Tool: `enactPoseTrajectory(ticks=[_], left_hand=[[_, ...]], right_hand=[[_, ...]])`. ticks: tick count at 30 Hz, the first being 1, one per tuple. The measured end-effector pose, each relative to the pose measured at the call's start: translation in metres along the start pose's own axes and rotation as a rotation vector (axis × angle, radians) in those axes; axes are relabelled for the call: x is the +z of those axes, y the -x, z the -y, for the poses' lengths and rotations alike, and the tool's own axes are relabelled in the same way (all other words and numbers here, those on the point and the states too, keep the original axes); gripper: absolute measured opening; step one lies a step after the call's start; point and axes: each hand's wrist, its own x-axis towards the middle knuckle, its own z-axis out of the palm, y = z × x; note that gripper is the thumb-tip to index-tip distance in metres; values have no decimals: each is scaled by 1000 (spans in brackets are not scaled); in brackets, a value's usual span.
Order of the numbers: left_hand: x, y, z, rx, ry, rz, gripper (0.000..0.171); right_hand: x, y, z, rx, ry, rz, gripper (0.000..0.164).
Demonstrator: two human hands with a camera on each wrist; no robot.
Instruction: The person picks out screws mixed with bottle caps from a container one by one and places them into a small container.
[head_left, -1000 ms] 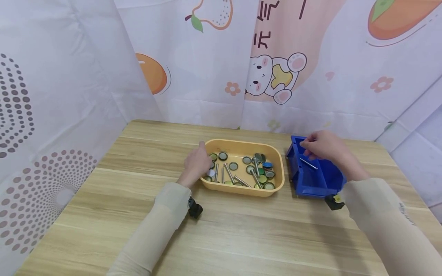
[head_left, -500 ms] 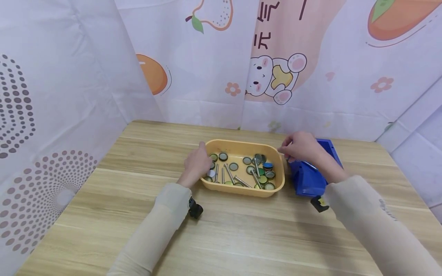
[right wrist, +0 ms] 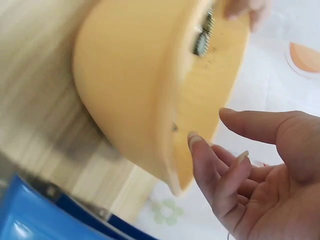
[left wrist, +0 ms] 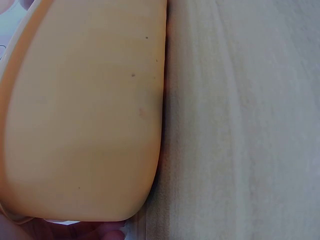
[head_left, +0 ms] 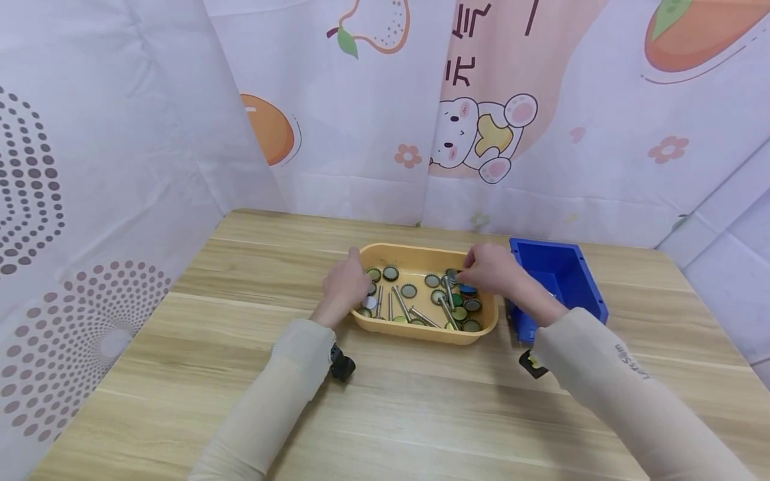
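Note:
My left hand grips the left end of a yellow tray; its fingers show by the tray's end in the left wrist view. Inside the tray lie several bottle caps and several long silver bolts or nails. My right hand hovers over the tray's right end, near the caps there. In the right wrist view its thumb and index finger stand apart, with nothing between them. Right of the tray is a blue bin, partly hidden by my right forearm.
Both containers stand on a wood-grain table. A printed white curtain hangs behind the table's far edge. Black wrist cameras sit under both cuffs. The bin stands close to the tray's right end.
My right hand has moved left from above the blue bin, over the gap, to the tray's right end. The left hand stays on the tray.

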Motion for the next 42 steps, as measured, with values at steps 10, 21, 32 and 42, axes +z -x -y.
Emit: enactPoseTrajectory(ticks=[10,21,32,42], left_hand=[[-1,1,0,3,13,-2,45],[-1,1,-1,-1,14,9,49],[1,-1,1,-4,21,0,50],[1,-1,1,-4,20,-4,52]], right_hand=[[36,-8,5,-1,52,-9,42],[61,-7,9,136,81,-10,41],[64,-8,14,85,169,0,27],[62,-9,12,32,149,-47,22]])
